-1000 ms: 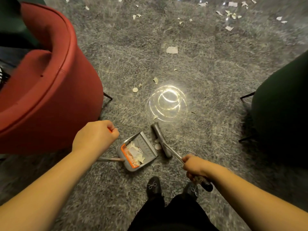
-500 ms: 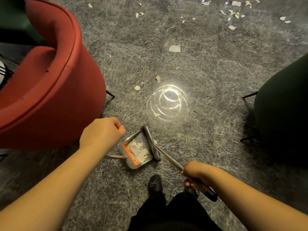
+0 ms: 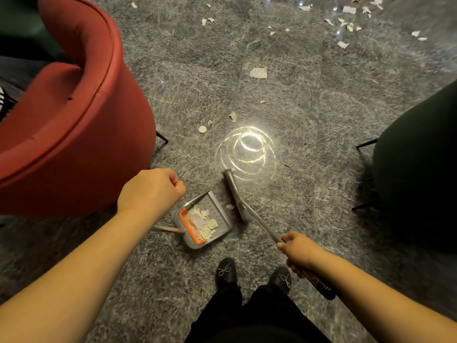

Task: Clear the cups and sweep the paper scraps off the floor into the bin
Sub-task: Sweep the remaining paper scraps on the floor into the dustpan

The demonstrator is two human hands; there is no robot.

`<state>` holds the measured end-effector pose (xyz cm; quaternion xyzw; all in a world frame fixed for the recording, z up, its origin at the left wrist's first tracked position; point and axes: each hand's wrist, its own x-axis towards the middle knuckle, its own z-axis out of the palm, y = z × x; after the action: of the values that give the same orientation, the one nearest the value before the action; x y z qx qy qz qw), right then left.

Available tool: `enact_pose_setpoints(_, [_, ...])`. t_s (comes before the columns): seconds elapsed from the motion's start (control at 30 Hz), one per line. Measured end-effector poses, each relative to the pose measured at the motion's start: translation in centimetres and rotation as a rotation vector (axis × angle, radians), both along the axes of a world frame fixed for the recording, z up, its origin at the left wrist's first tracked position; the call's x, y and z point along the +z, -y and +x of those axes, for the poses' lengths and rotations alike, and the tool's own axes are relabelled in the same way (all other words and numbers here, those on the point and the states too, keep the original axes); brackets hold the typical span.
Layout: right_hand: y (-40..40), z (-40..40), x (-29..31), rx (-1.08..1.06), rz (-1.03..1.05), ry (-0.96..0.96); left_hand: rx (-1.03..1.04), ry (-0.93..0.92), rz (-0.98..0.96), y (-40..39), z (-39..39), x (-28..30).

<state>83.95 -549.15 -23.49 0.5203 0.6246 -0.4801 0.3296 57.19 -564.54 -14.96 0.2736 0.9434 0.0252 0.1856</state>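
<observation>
Left hand (image 3: pixel 150 191) fisted round thin metal dustpan handle (image 3: pixel 166 229); right hand (image 3: pixel 298 251) gripping long metal broom handle (image 3: pixel 259 222). Grey broom head (image 3: pixel 236 194) just beside grey orange-combed dustpan (image 3: pixel 217 214) holding white paper scraps (image 3: pixel 206 222); more loose scraps (image 3: pixel 258 72) across grey speckled floor (image 3: pixel 309 107), between red armchair (image 3: pixel 74 107) and dark chair (image 3: pixel 420 157)

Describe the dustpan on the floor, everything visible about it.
The dustpan is a grey, plastic-looking tray with raised side walls and an orange comb strip along its back edge. It lies on the grey floor just ahead of the person's shoes, mouth towards the broom head, which sits just off it. Pale paper scraps are piled inside. A slim handle runs from its back towards the left hand, which hides the handle's upper end.
</observation>
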Motion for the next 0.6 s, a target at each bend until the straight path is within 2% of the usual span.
enact_pose_setpoints(0.2, [-1.6, -1.8, -3.0, 0.071, 0.058, 0.014, 0.003, -0.009, -0.003, -0.1, 0.0, -0.1])
enact_pose_setpoints(0.3, [-1.5, -3.2, -3.8, 0.077, 0.013, -0.006, -0.005, -0.026, 0.0, -0.4, 0.2, -0.2])
enact_pose_setpoints(0.47, [-0.9, -3.5, -3.3, -0.059, -0.173, -0.072, 0.005, -0.023, -0.002, -0.5, 0.2, -0.1])
enact_pose_setpoints(0.6, [-0.5, -2.7, -1.8, -0.111, -0.192, -0.091, 0.012, -0.014, -0.006, -0.5, 0.1, 0.0])
